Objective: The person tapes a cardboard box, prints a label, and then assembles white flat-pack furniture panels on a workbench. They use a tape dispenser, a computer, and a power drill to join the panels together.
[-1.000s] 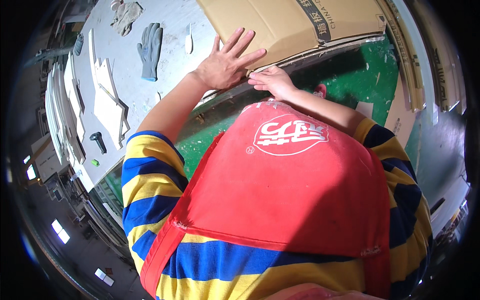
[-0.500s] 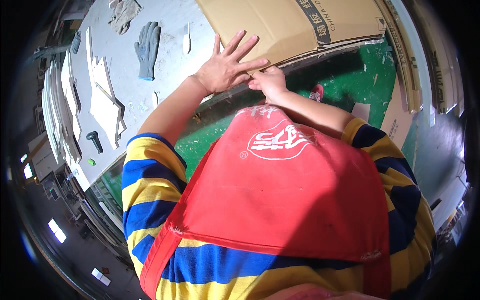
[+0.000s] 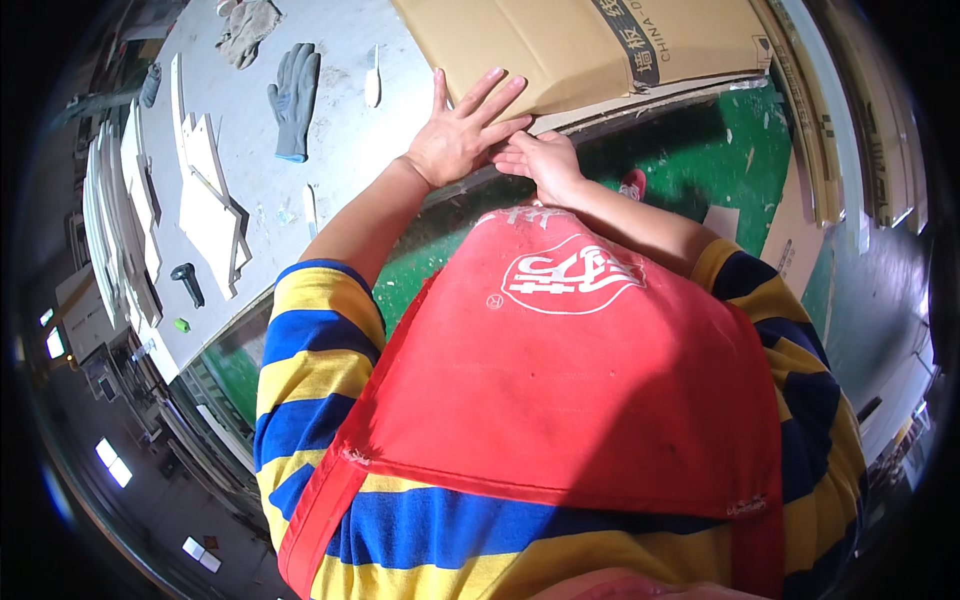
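The left hand lies palm down with its fingers spread wide, fingertips on the near left corner of a brown cardboard carton; it grips nothing that shows, though its palm faces away from view. The right hand is just beside it at the carton's near edge, fingers loosely bent; their tips go out of sight by the left hand, so whether they pinch anything I cannot tell. The carton lies on the grey worktop, its far side cut off by the upper border, so its full shape cannot be made out. Left of it are a pale-handled tool, a grey glove and a crumpled glove near the upper border. Further left are white panels, a dark handheld device of unclear kind and a small green object too small to identify. A red apron hides much of the green floor, where only part of a pinkish shoe shows.
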Motion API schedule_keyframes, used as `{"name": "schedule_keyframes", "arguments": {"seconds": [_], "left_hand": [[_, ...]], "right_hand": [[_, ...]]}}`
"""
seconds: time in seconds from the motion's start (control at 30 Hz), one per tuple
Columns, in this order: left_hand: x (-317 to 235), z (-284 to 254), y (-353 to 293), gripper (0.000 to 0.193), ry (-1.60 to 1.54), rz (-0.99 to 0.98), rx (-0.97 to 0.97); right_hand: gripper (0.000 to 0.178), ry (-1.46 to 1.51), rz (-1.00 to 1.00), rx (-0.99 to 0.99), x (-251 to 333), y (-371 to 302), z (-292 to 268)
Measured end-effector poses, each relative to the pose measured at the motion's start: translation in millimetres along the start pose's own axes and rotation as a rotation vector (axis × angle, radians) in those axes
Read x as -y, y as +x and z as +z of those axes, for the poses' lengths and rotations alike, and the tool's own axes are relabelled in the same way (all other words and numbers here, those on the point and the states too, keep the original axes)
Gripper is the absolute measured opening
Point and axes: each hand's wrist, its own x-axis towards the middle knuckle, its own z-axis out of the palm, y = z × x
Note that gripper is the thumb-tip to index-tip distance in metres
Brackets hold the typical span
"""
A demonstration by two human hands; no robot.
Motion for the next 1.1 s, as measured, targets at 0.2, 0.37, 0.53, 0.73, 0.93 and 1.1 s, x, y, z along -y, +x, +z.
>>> {"name": "schedule_keyframes", "arguments": {"seconds": [0.2, 0.37, 0.53, 0.73, 0.93, 1.1], "left_hand": [[-12, -14, 0, 0.062, -0.054, -0.067, 0.005], [-19, 0, -1, 0.072, -0.030, -0.117, -0.026], [-21, -3, -1, 0.065, -0.040, -0.093, -0.021], [-24, -8, 18, 0.063, -0.054, -0.007, -0.023], [-32, -3, 60, 0.070, -0.092, 0.010, -0.076], [-34, -9, 60, 0.061, -0.115, 0.019, -0.029]], "right_hand": [[0.027, 0.009, 0.009, 0.082, 12, 3, -7], [0.031, 0.061, -0.140, -0.283, 49, 7, -44], [0.037, -0.015, -0.204, -0.457, 82, 22, -81], [0.044, -0.125, -0.204, -0.514, 94, 23, -77], [0.043, -0.091, -0.187, -0.382, 86, 19, -84], [0.043, -0.094, -0.218, -0.474, 75, 15, -61]]}}
